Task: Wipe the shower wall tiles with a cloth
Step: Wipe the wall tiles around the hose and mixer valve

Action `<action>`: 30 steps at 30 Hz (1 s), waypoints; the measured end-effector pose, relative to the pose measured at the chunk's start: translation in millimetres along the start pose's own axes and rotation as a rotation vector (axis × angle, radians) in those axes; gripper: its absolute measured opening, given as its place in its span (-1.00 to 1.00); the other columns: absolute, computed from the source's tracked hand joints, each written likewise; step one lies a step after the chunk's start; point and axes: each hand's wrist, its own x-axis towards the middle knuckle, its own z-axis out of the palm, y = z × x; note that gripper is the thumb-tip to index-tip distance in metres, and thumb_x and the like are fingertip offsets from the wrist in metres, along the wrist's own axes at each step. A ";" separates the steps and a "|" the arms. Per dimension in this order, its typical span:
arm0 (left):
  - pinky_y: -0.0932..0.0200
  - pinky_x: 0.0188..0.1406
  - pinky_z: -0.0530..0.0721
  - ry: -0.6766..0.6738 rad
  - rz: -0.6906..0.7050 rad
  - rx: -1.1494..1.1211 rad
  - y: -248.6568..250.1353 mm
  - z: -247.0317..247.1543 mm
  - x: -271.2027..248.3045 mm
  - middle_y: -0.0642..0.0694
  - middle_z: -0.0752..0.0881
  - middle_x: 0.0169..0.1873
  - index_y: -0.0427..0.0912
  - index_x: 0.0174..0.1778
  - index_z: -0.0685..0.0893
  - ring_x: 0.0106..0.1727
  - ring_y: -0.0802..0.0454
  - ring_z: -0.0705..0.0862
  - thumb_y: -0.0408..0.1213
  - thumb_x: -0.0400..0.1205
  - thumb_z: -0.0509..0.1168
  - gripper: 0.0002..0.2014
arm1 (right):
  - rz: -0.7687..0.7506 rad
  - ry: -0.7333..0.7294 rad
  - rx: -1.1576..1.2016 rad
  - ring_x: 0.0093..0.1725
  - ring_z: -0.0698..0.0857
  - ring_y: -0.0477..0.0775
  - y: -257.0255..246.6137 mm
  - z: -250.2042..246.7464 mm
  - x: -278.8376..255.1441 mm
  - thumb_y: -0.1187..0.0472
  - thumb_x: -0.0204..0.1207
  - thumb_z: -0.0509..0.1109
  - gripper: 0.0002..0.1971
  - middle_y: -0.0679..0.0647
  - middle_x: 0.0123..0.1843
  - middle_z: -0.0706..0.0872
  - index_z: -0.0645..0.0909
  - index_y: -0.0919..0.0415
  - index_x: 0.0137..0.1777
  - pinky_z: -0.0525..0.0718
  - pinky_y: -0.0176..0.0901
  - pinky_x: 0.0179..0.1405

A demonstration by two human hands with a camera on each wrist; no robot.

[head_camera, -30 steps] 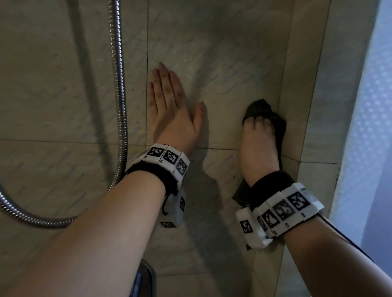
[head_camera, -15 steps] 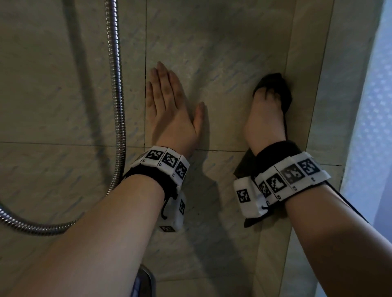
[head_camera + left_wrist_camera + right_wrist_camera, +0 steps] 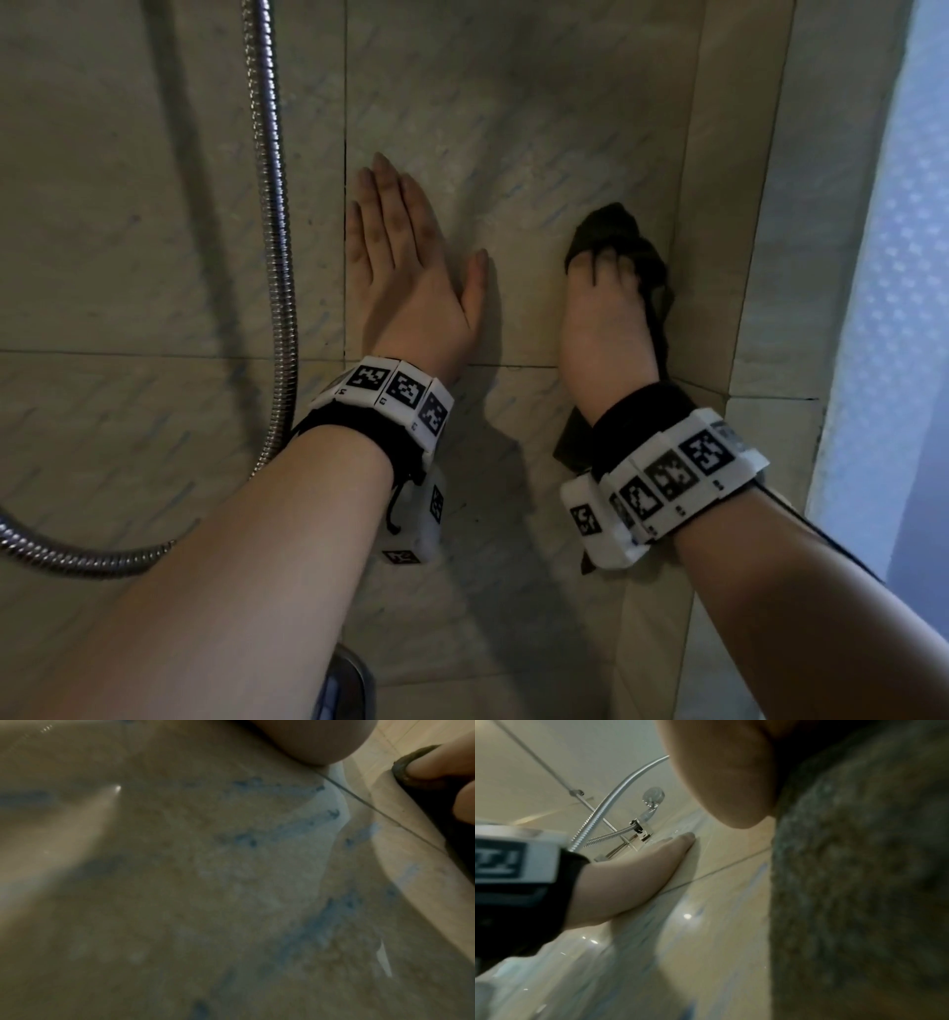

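A dark cloth [image 3: 613,226] lies against the beige wall tiles [image 3: 513,103] near the inside corner. My right hand [image 3: 598,313] presses it to the wall, fingers curled into its bunched top; a tail of it hangs below the wrist. The left wrist view shows those fingers [image 3: 437,762] on the cloth [image 3: 421,787]. My left hand [image 3: 405,267] lies flat on the tile, fingers straight, a hand's width left of the cloth. The right wrist view is half filled by the cloth [image 3: 859,882], with the left hand [image 3: 641,872] flat on the wall beyond.
A metal shower hose [image 3: 267,205] hangs down the wall left of my left hand and loops away at lower left. The side wall [image 3: 719,205] meets the tiles just right of the cloth. A frosted panel [image 3: 898,257] stands at far right. A metal fitting [image 3: 344,688] shows at the bottom.
My right hand slid the cloth up toward the corner, then back down and left. The left hand has stayed flat in the same spot.
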 end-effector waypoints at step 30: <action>-0.09 0.67 -0.06 0.004 -0.003 -0.005 0.0 0.9 0.3 -0.48 0.09 0.63 -0.50 0.63 0.06 0.68 -0.32 0.05 0.11 0.74 -0.08 -0.24 | 0.102 -0.050 -0.159 0.57 0.15 0.40 3.9 -15.3 22.6 0.39 0.60 0.13 -0.38 0.51 0.57 0.13 -0.07 0.61 0.55 0.02 0.08 0.60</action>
